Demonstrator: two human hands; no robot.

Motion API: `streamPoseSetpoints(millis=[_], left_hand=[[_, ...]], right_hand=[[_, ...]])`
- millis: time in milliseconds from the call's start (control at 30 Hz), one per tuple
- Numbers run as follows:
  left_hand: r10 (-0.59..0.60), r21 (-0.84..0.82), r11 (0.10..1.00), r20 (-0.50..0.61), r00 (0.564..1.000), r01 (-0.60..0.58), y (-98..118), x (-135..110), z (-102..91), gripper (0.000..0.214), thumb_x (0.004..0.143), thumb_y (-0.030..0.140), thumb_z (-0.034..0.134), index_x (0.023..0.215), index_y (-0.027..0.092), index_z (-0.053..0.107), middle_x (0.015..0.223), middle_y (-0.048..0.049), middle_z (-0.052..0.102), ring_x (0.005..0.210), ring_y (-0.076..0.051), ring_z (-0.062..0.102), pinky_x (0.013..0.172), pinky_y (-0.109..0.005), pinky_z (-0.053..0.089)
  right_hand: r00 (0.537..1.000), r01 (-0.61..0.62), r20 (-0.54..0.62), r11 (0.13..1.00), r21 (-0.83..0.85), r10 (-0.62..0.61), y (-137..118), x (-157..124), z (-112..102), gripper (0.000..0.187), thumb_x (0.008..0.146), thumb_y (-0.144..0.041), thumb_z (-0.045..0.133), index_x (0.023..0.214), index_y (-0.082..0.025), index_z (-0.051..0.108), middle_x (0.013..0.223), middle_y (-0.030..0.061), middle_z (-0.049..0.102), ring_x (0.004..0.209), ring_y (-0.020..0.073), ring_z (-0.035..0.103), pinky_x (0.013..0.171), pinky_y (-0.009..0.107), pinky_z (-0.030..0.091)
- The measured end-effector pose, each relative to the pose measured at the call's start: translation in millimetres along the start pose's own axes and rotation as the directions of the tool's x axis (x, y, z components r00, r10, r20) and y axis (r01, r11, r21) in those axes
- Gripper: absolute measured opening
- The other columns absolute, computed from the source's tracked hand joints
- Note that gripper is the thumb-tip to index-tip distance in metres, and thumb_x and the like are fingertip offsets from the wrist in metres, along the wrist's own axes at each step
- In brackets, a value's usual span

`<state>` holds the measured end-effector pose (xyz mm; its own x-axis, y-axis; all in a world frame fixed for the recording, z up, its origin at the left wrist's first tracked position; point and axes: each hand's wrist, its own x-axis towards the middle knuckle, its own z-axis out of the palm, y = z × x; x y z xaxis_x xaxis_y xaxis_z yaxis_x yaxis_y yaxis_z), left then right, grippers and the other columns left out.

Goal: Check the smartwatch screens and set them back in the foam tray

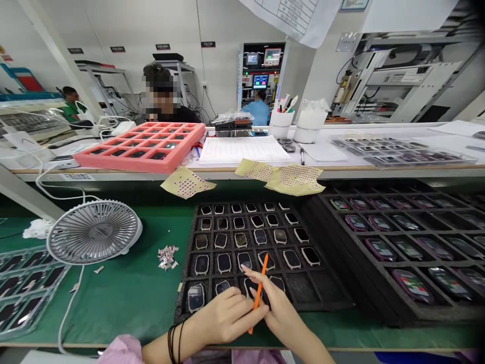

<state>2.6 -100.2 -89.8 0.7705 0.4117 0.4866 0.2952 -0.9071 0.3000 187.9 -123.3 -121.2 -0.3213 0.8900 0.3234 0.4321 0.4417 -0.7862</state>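
Observation:
My two hands meet above the near edge of a black foam tray (pixel 318 296) holding several square watch-like units with pale frames. My right hand (pixel 282 306) grips a thin orange stick (pixel 260 289), pointed at its upper end, which slants between the fingers. From the left, my left hand (pixel 227 313) comes in with curled fingers touching the right hand near the stick's lower part. Whatever those fingers hold is hidden, though a dark edge shows between the hands. One watch unit (pixel 196 297) lies in the tray's near-left compartment.
A grey fan (pixel 96 232) and small pale tabs (pixel 167 257) are on the green mat to the left. Another foam tray (pixel 382 303) stands right. Yellow sticker sheets (pixel 295 179) hang from the shelf below a pink foam tray (pixel 178 151). A person (pixel 162 96) sits beyond.

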Motion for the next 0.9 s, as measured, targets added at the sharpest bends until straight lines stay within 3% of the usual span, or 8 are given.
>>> streamPoseSetpoints(millis=[100, 200, 267, 433, 533, 667, 800, 900], left_hand=[[0.107, 0.153, 0.983, -0.043, 0.993, -0.1, -17, -19, -17.6, 0.057, 0.095, 0.011, 0.032, 0.149, 0.019, 0.015, 0.089, -0.0088, 0.072, 0.078, -0.021, 0.066, 0.064, -0.032, 0.053], [-0.05, 0.375, 0.914, -0.283, 0.958, 0.158, -47, -55, -38.6, 0.056, 0.093, 0.006, 0.034, 0.146, 0.023, 0.025, 0.091, -0.0077, 0.071, 0.079, -0.019, 0.066, 0.066, -0.031, 0.051], [-0.149, 0.519, 0.786, -0.37, 0.917, 0.336, -68, -88, -51.2, 0.052, 0.092, 0.007, 0.04, 0.141, 0.024, 0.036, 0.09, -0.0072, 0.07, 0.077, -0.018, 0.065, 0.07, -0.03, 0.05], [-0.388, 0.673, 0.482, -0.409, 0.826, 0.561, -105, -174, -64.7, 0.035, 0.093, 0.016, 0.035, 0.12, 0.017, 0.058, 0.083, -0.0088, 0.068, 0.071, -0.02, 0.064, 0.066, -0.031, 0.05], [-0.502, 0.684, 0.384, -0.409, 0.762, 0.62, -110, -197, -63.9, 0.036, 0.094, 0.026, 0.033, 0.108, 0.014, 0.063, 0.088, -0.0126, 0.065, 0.073, -0.024, 0.063, 0.062, -0.034, 0.05], [-0.535, 0.655, 0.313, -0.477, 0.697, 0.688, -109, -173, -63.4, 0.042, 0.095, 0.04, 0.035, 0.112, 0.01, 0.059, 0.11, -0.0196, 0.06, 0.096, -0.032, 0.06, 0.067, -0.039, 0.051], [-0.542, 0.545, 0.564, -0.323, 0.776, 0.621, -122, -108, -58.0, 0.033, 0.096, 0.033, 0.036, 0.114, 0.015, 0.058, 0.115, -0.014, 0.061, 0.105, -0.027, 0.058, 0.084, -0.038, 0.049], [-0.609, 0.445, 0.647, -0.189, 0.771, 0.62, -143, -58, -50.5, 0.032, 0.095, 0.028, 0.037, 0.118, 0.015, 0.055, 0.122, -0.0128, 0.058, 0.112, -0.025, 0.055, 0.094, -0.038, 0.045]], right_hand=[[0.997, 0.039, -0.058, 0.994, -0.102, -0.045, -5, 2, 8, 0.056, 0.09, -0.015, 0.046, 0.141, -0.028, 0.027, 0.127, 0.0082, 0.06, 0.108, 0.0216, 0.063, 0.089, 0.035, 0.054], [0.989, 0.12, -0.051, 0.959, -0.257, -0.138, -3, -3, 19, 0.048, 0.09, -0.021, 0.05, 0.135, -0.025, 0.037, 0.091, 0.005, 0.068, 0.075, 0.0204, 0.065, 0.066, 0.032, 0.055], [0.965, 0.251, 0.024, 0.893, -0.373, -0.261, 0, -9, 28, 0.026, 0.088, -0.029, 0.055, 0.114, -0.025, 0.054, 0.079, 0.0033, 0.065, 0.067, 0.021, 0.06, 0.059, 0.032, 0.05], [0.947, 0.288, 0.06, 0.751, -0.594, -0.316, 11, -16, 51, 0.008, 0.086, -0.028, 0.058, 0.09, -0.021, 0.057, 0.074, 0.002, 0.059, 0.065, 0.0207, 0.054, 0.059, 0.032, 0.041], [0.918, 0.29, -0.013, 0.691, -0.662, -0.397, 13, -11, 63, 0.016, 0.092, -0.028, 0.048, 0.08, -0.019, 0.055, 0.066, 0.0018, 0.055, 0.061, 0.0207, 0.051, 0.06, 0.033, 0.04], [0.907, 0.33, 0.021, 0.678, -0.657, -0.421, 10, -4, 67, 0.022, 0.094, -0.023, 0.042, 0.077, -0.018, 0.054, 0.066, 0.0023, 0.055, 0.064, 0.0198, 0.052, 0.069, 0.033, 0.042], [0.84, 0.448, 0.051, 0.639, -0.626, -0.54, 9, -9, 68, 0.032, 0.096, -0.024, 0.04, 0.067, -0.018, 0.052, 0.061, 0.0015, 0.054, 0.06, 0.0176, 0.049, 0.069, 0.032, 0.04], [0.758, 0.527, 0.016, 0.598, -0.604, -0.652, 17, -20, 82, 0.041, 0.095, -0.013, 0.037, 0.055, -0.018, 0.046, 0.05, -0.0011, 0.047, 0.049, 0.0138, 0.04, 0.057, 0.028, 0.034]])
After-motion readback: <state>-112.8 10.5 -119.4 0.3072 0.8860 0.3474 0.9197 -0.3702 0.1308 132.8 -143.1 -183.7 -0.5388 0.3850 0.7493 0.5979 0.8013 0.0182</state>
